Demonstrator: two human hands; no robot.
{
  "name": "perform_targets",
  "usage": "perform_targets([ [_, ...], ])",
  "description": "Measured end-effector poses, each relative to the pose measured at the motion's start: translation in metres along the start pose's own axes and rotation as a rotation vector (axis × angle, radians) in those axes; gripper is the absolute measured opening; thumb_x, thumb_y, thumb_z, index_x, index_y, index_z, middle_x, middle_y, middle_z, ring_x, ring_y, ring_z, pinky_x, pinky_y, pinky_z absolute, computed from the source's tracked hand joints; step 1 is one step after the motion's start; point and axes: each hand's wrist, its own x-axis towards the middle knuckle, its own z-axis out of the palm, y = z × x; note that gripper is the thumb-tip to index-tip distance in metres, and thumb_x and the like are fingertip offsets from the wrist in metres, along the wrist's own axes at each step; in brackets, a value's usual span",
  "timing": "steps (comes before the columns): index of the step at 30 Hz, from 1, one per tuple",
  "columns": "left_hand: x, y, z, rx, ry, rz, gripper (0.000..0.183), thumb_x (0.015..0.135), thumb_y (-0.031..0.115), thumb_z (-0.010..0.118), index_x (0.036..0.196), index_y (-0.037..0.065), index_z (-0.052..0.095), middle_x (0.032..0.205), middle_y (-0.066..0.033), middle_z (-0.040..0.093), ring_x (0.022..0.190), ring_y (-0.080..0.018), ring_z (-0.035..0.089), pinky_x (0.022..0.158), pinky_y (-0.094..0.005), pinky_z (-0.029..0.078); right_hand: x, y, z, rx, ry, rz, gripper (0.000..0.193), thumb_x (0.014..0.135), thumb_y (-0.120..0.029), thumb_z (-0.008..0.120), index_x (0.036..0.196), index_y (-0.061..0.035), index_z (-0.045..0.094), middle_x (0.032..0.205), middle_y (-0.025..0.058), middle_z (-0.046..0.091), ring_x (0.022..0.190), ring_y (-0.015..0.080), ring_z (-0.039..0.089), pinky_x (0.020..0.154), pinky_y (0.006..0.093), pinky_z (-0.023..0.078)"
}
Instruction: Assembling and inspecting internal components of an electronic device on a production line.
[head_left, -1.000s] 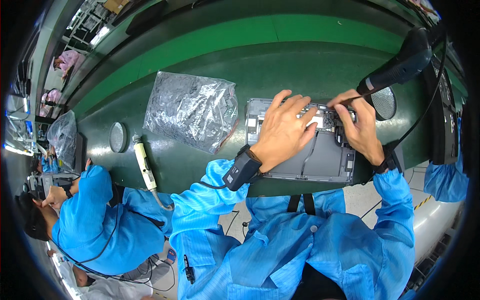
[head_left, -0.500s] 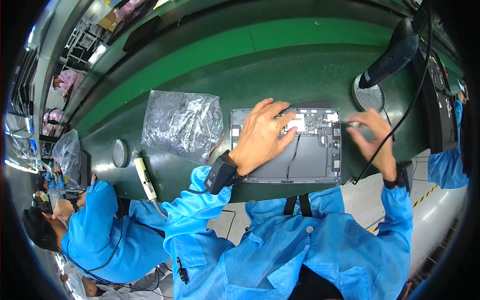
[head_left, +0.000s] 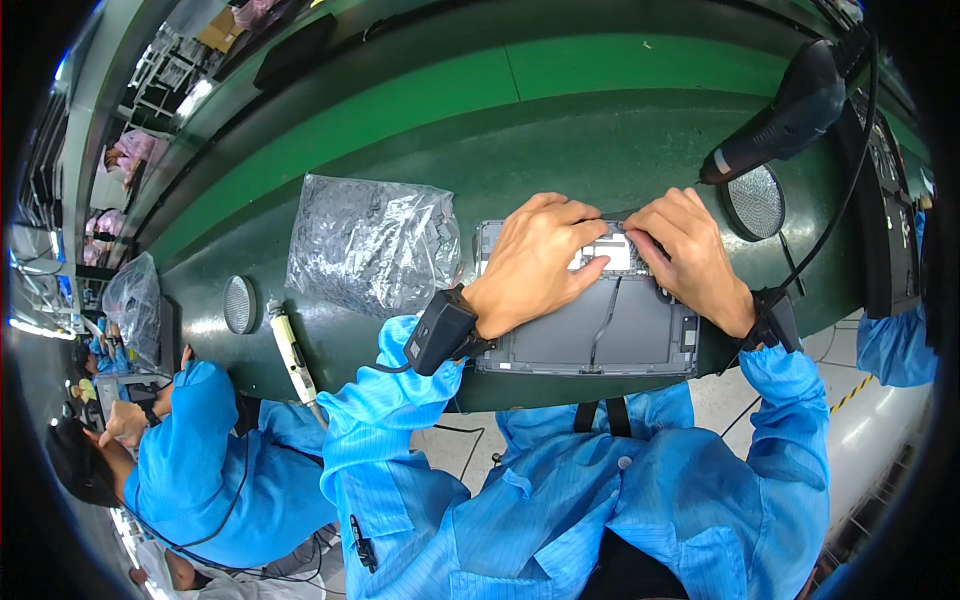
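Observation:
A grey, opened tablet-like device (head_left: 645,335) lies on the bench before me, with a circuit board along its far side and a thin dark cable (head_left: 606,318) down its middle. Across its upper left part rests my left hand (head_left: 540,262), fingers extended and thumb stretched apart over the casing. My right hand (head_left: 688,250) is at the far right part of the board, its thumb and fingertips pinched together. Whatever is between those fingertips is too small or hidden to make out. Both wrists wear black strapped boxes.
Left of the device lies a clear plastic bag (head_left: 370,245) of dark pieces. Farther left are a pale electric screwdriver (head_left: 291,352) and a round dish (head_left: 239,305). Another dish (head_left: 755,203) sits at right under a black handheld tool (head_left: 780,120) with a hanging cable. A co-worker (head_left: 200,450) sits at left.
My right hand has moved left from beside the device onto its board, and its fingers have closed. My left hand stays over the casing. The view has shifted slightly.

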Motion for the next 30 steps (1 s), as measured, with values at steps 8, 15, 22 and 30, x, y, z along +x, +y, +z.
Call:
perform_targets([
  [8, -0.001, -0.003, 0.004, 0.007, 0.020, 0.062, 0.027, 0.090, 0.016, 0.081, 0.114, 0.005, 0.082, 0.119, -0.0160, 0.079, 0.112, -0.0375, 0.073, 0.102, -0.0467, 0.057, 0.004, -0.003, 0.003, -0.029, -0.008, 0.015, 0.018, 0.081, 0.003, 0.082, 0.094, -0.0005, 0.070, 0.088, 0.0113, 0.065, 0.084, 0.0329, 0.061, 0.078, 0.0456, 0.049],
  [15, -0.002, -0.006, 0.007, 0.048, 0.011, 0.129, 0.031, 0.086, 0.009, 0.078, 0.117, 0.005, 0.081, 0.120, -0.0171, 0.077, 0.110, -0.0383, 0.072, 0.107, -0.0498, 0.055, 0.009, -0.005, -0.001, -0.018, -0.011, 0.044, 0.018, 0.081, 0.003, 0.081, 0.094, -0.0014, 0.068, 0.084, 0.0108, 0.066, 0.082, 0.0330, 0.062, 0.077, 0.0452, 0.049],
  [22, 0.001, -0.001, 0.005, 0.110, -0.020, 0.157, 0.036, 0.086, 0.008, 0.077, 0.122, 0.007, 0.080, 0.121, -0.0158, 0.073, 0.113, -0.0371, 0.070, 0.109, -0.0492, 0.053, 0.015, -0.009, -0.005, 0.034, -0.064, 0.164, 0.022, 0.082, 0.002, 0.081, 0.095, -0.0036, 0.064, 0.082, 0.0099, 0.067, 0.081, 0.0315, 0.063, 0.075, 0.0437, 0.047],
  [30, -0.001, 0.003, 0.013, 0.164, -0.035, 0.137, 0.040, 0.085, 0.008, 0.076, 0.125, 0.007, 0.075, 0.122, -0.0138, 0.069, 0.114, -0.0330, 0.067, 0.116, -0.0521, 0.047, 0.000, -0.005, -0.003, 0.042, -0.033, 0.125, 0.011, 0.085, 0.001, 0.081, 0.094, 0.0001, 0.075, 0.087, 0.0104, 0.071, 0.084, 0.0327, 0.063, 0.080, 0.0437, 0.049],
])
